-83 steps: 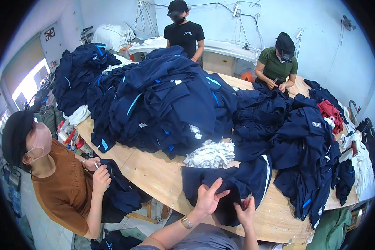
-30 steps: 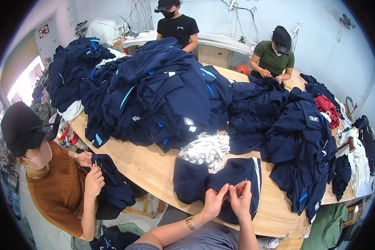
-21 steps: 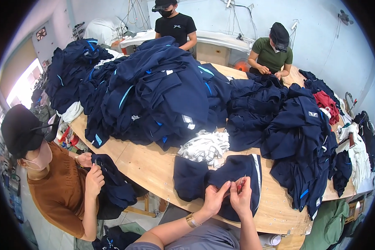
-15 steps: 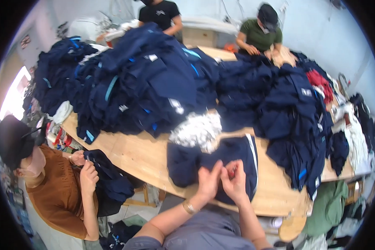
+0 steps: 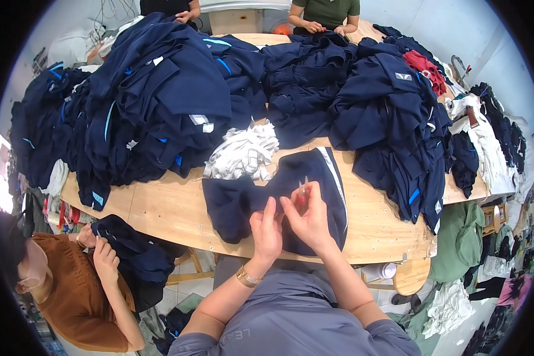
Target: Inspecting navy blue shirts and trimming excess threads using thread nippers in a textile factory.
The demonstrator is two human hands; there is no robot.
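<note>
A navy garment with a white stripe along its right edge lies on the table in front of me. Over its middle is my left hand, its fingers stretched upward and nothing visible in them. Close beside it, my right hand is closed around small thread snips. Their metal points stick up past the fingers, and a bit of red shows in the palm. Just beyond the garment sits a heap of white fabric strips.
Large navy garment piles cover the far left, and another navy pile stands on the right of the wooden table. A co-worker in brown handles navy cloth at my left. Two people work across the table. A stool stands right.
The view has shifted, so the piles sit higher and further left. My hands have lowered towards me, the left hand's fingers have straightened, and the snips' points now show above the right hand.
</note>
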